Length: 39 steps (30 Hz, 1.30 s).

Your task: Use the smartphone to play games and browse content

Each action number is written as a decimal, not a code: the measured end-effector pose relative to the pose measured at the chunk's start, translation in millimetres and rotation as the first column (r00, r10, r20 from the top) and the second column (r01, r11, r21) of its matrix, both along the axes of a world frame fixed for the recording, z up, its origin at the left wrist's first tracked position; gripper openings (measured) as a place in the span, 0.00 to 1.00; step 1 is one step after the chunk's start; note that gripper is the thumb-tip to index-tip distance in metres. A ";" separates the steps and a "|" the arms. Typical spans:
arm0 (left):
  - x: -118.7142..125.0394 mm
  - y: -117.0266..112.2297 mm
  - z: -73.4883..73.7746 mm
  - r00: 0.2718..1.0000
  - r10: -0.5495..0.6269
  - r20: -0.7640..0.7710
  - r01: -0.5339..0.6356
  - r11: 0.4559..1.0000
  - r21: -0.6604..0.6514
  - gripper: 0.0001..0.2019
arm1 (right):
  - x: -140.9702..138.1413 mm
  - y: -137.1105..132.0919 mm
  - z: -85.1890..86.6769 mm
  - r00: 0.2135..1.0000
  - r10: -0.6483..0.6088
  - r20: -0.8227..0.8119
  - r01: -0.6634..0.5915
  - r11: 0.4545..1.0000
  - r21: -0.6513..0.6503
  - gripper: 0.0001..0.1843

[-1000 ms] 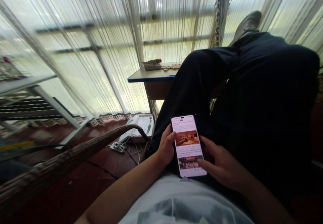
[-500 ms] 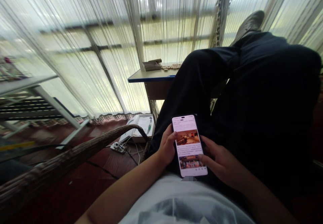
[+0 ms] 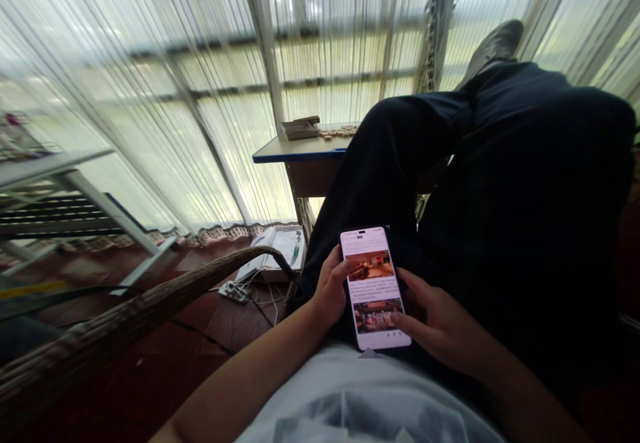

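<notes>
A smartphone (image 3: 375,290) with a lit screen of text and pictures is held upright over my lap. My left hand (image 3: 333,288) grips its left edge, the thumb lying over the border of the screen. On the other side, my right hand (image 3: 435,320) holds the right edge, its thumb resting on the lower picture on the screen. The fingers of both hands behind the phone are hidden. Beneath it are my legs in dark trousers (image 3: 395,156), one foot raised toward the window.
A desk (image 3: 270,148) with a blue edge carries a grey box (image 3: 301,128) and small wooden pieces (image 3: 336,132). Below lie an open white box (image 3: 285,246) and a power strip (image 3: 233,291) with cables. A woven armrest (image 3: 165,296) runs along my left. Sheer curtains (image 3: 330,50) hang ahead.
The page on the phone has scrolled up slightly, and my right thumb has slid a little down the screen. My left hand stays in place.
</notes>
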State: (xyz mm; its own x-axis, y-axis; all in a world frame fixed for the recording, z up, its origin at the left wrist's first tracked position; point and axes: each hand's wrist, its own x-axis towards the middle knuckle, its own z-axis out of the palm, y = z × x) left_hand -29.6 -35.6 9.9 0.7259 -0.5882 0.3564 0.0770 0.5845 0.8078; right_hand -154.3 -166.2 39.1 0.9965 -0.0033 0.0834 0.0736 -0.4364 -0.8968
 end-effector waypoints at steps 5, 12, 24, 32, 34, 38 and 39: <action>0.2 -1.2 -1.2 1.000 -0.008 -0.006 0.008 1.000 0.003 0.16 | 1.0 -0.4 0.3 1.000 -0.025 -0.006 0.025 1.000 0.000 0.30; 1.3 -0.8 -1.5 0.999 -0.011 0.039 0.012 1.000 -0.007 0.18 | 0.6 0.0 0.8 1.000 -0.021 -0.006 0.021 1.000 -0.002 0.31; 1.6 -1.3 -1.9 0.999 0.003 0.053 -0.002 1.000 -0.015 0.17 | 0.1 -1.5 0.4 1.000 0.000 -0.009 0.000 1.000 -0.006 0.32; 2.5 -1.1 0.2 0.999 0.006 0.049 -0.005 1.000 -0.004 0.17 | 0.6 -1.5 -1.0 1.000 -0.021 -0.014 0.022 0.999 0.045 0.27; 3.0 -1.3 0.5 0.999 0.010 0.048 -0.010 1.000 0.003 0.18 | 0.4 -1.6 -1.0 1.000 -0.015 -0.005 0.015 0.999 0.044 0.29; 3.6 -1.8 -0.1 0.999 0.005 0.044 -0.006 1.000 0.007 0.16 | 0.4 -1.3 1.0 1.000 -0.014 0.011 0.014 1.000 -0.026 0.33; 3.6 -1.7 -0.7 0.999 -0.002 0.047 0.001 1.000 0.004 0.16 | 0.8 -1.3 1.5 1.000 -0.015 0.008 0.015 1.000 -0.028 0.33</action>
State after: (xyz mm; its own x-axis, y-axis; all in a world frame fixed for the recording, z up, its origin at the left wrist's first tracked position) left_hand -26.0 -37.3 9.2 0.7077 -0.5908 0.3876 0.0401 0.5812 0.8127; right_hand -153.5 -167.5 40.6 0.9957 -0.0155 0.0913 0.0739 -0.4621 -0.8838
